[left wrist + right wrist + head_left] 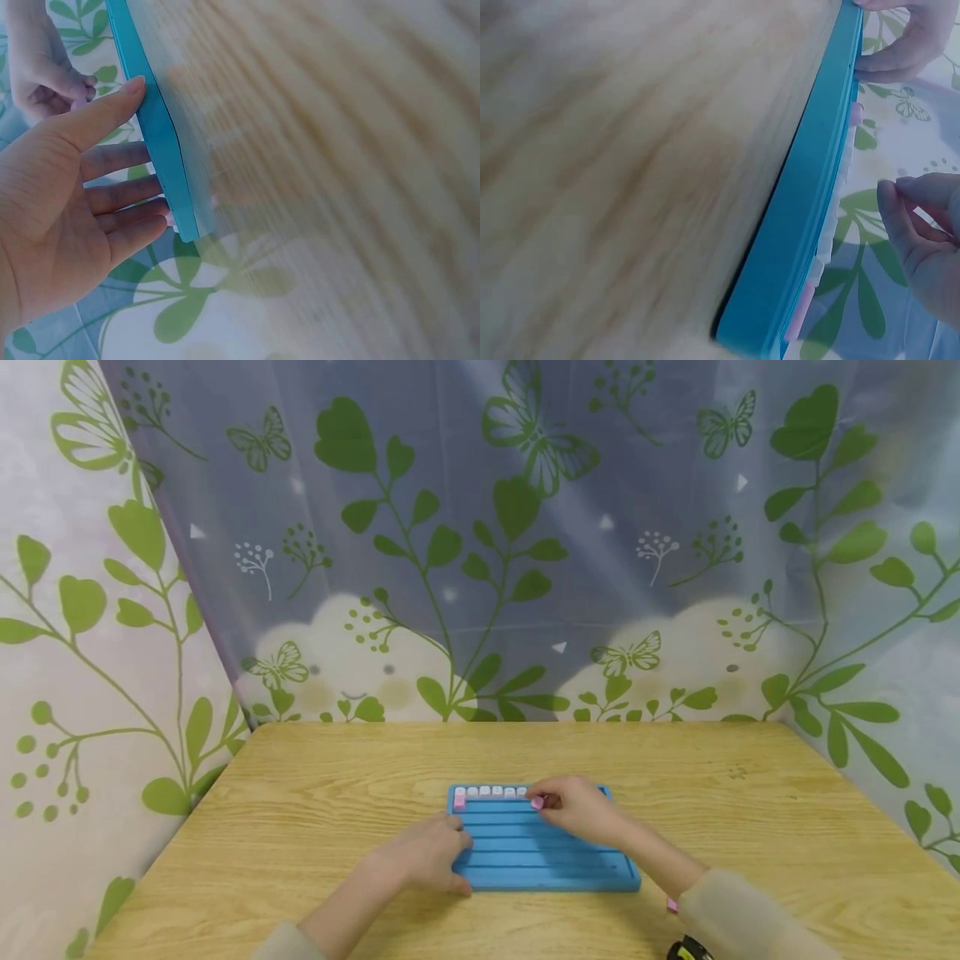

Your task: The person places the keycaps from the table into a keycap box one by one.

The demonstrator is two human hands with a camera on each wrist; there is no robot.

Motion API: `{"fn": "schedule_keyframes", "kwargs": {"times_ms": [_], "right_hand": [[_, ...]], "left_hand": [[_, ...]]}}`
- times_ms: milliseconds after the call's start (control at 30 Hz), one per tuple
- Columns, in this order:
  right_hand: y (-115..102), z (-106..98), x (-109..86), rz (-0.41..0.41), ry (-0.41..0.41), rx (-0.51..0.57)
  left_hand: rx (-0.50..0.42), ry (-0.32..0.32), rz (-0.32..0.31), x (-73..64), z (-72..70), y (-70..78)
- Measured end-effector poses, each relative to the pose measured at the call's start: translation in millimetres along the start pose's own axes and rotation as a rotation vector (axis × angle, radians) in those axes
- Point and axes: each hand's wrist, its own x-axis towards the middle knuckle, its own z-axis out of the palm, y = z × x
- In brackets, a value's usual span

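A blue keyboard-shaped tray (551, 885) with long ridged rows lies on the table. Several white keycaps (484, 792) line its back row, and a pink keycap (460, 804) sits below them at the left end. My left hand (431, 853) holds the tray's left front corner, thumb (133, 87) against the front wall, fingers over the left side. Over the back rows, my right hand (581, 810) pinches another pink keycap (537, 803) between thumb and fingertips. That keycap is hidden in the right wrist view. The tray's back right part is partly covered by the right hand.
A loose pink keycap (672, 904) lies on the wooden table (337, 760), right of the tray and beside the right sleeve. A black object with a yellow patch (688, 948) shows at the bottom edge. Patterned curtains (450, 527) hang behind the table.
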Motion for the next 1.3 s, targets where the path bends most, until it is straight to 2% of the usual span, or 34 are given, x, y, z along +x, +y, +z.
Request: {"fn": "schedule_keyframes", "kwargs": {"times_ms": [367,500,667,833,1100,1300], "right_hand": [[-8.2,15.1,26.0,0.003,0.066,-0.051],[-11.2,18.9,34.8,0.028,0.050,-0.057],[-13.7,26.5,47.2,0.018,0.017,-0.075],[-17.8,34.8,57.7,0.035,-0.009,-0.051],[-16.9,49.9,70.0,0.023,-0.014,-0.067],[-15.2,57.8,75.1,0.068,-0.024,-0.084]], "left_hand": [[0.007,0.005,0.001,0.6,1.0,-0.3],[0.010,0.007,0.004,1.0,1.4,-0.8],[0.008,0.007,0.002,0.1,1.3,-1.3],[0.012,0.014,0.011,-1.6,0.0,-0.7],[0.025,0.014,0.030,-0.7,-0.2,-1.3],[0.030,0.015,0.039,-0.5,0.2,-2.3]]}}
